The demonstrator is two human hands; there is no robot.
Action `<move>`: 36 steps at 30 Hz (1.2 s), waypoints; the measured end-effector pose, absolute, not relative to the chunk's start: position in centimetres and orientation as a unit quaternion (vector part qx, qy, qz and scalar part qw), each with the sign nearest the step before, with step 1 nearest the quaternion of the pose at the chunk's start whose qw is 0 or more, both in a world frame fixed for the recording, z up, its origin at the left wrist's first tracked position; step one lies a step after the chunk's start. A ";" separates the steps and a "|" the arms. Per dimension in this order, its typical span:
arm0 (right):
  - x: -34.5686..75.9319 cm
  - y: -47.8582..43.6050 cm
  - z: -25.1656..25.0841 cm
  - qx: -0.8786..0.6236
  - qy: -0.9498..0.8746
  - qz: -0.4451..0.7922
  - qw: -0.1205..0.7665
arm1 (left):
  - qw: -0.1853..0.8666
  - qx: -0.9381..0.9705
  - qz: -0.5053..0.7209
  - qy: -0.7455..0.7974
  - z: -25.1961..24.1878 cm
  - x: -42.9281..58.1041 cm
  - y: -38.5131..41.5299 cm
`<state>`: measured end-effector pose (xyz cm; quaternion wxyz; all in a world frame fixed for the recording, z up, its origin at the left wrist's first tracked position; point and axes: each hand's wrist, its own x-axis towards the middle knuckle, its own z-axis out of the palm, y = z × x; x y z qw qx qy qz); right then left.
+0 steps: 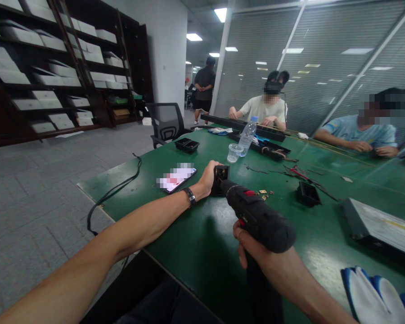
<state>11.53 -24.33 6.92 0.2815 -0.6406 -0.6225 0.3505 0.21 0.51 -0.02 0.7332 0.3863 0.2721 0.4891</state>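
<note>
My left hand [207, 179] is closed around a small black box-shaped part [220, 179] that stands on the green table [202, 238]. A black cordless drill [259, 216] is gripped in my right hand [253, 246], and its nose points into the open face of that part. Tiny brass and metal bits [263, 193] lie on the table just right of the part. A phone [176, 178] lies screen up to the left of my left hand.
A clear plastic cup [234, 152] and a water bottle [247, 136] stand further back. Black trays [186, 144], another small black part [307, 194], a flat grey device [381, 227] and white-blue gloves [374, 294] lie around. Two seated people work opposite; a cable [113, 192] hangs off the left edge.
</note>
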 end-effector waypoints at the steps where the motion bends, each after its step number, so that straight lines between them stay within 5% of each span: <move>1: 11.5 -24.3 6.9 -0.641 -0.620 0.353 0.282 | 0.733 0.386 0.489 0.271 0.0 0.2 0.5; 36: 11.6 -24.4 6.8 -0.631 -0.621 0.352 0.305 | 0.726 0.398 0.495 0.265 0.3 0.1 0.2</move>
